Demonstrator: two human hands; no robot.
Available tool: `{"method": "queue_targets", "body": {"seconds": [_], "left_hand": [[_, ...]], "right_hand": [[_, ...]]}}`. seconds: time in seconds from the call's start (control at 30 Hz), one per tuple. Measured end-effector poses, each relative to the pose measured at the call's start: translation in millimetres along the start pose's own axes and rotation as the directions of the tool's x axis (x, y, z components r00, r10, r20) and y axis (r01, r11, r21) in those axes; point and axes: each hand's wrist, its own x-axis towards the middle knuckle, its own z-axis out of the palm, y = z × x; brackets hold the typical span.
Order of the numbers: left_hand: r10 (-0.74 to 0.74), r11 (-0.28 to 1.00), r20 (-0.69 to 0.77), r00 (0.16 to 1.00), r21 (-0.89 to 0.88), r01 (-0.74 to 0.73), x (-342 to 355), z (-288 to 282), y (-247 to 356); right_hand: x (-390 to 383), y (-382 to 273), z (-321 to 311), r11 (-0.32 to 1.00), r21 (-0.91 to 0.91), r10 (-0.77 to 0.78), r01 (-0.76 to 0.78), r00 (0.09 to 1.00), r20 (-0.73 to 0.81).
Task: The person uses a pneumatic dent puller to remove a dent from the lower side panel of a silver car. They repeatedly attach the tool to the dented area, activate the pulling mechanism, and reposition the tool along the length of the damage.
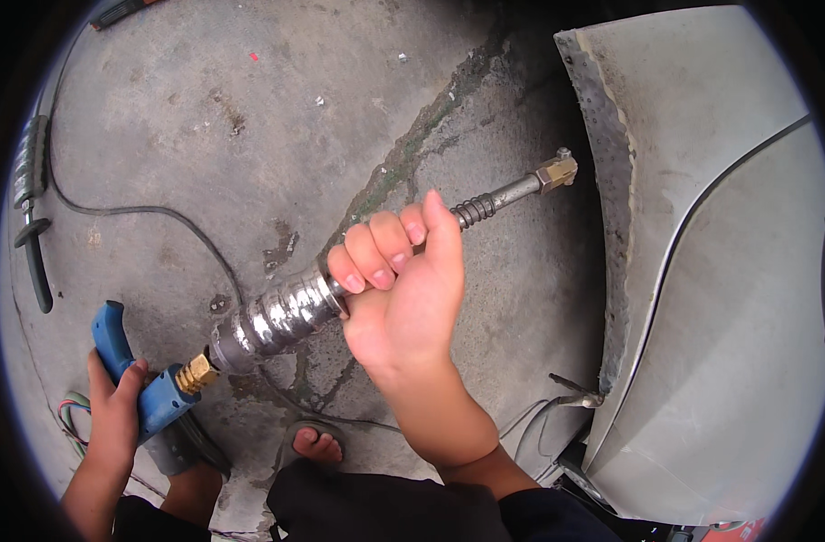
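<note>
A slide-hammer dent puller [507, 194] slants across the view, with its brass tip at the upper right close to the car body's bare metal edge. My left hand [114, 406] is closed round its blue handle [164, 406], at the lower left. Further along, my right hand [399, 289] wraps round the steel shaft, just in front of the ribbed silver weight [277, 316]. A coil spring [474, 212] sits on the shaft beyond my right fingers. The tip looks apart from the panel. My palm and fingers hide part of the shaft.
The pale car panel [729, 298] fills the right side, its cut edge rough. A black cable [187, 221] curves over the cracked concrete floor [277, 108]. Another long tool [30, 181] lies at far left. My foot [318, 443] shows below, near loose cables [539, 434].
</note>
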Motion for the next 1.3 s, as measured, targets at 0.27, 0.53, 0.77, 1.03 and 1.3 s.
{"method": "queue_targets", "body": {"seconds": [0.27, 0.53, 0.77, 1.03, 1.3], "left_hand": [[-0.153, 0.978, 0.103, 0.983, 0.157, 0.136, 13.0, -7.8, -6.5], [0.11, 0.994, -0.094, 0.989, 0.0, -0.111, -5.1, 5.9, -9.4], [0.11, 0.993, -0.085, 0.99, 0.049, -0.106, 12.7, 15.1, -24.9], [0.219, 0.975, -0.182, 0.959, 0.086, -0.206, 24.8, 31.3, -30.9], [0.222, 0.972, -0.173, 0.96, 0.113, -0.205, 27.3, 42.5, -22.9]], "right_hand": [[29.8, 19.0, -37.1, 0.987, 0.156, -0.043, -0.038, 0.875, 0.482], [29.7, 12.3, -9.1, 0.994, 0.086, 0.074, -0.073, 0.997, -0.015], [31.1, 13.2, 4.3, 0.983, 0.178, 0.01, -0.04, 0.987, 0.163], [32.9, 9.0, 7.4, 0.98, -0.094, -0.165, 0.176, 0.98, 0.112], [37.0, -0.2, 7.3, 0.973, -0.105, -0.194, 0.206, 0.974, 0.114]]}}
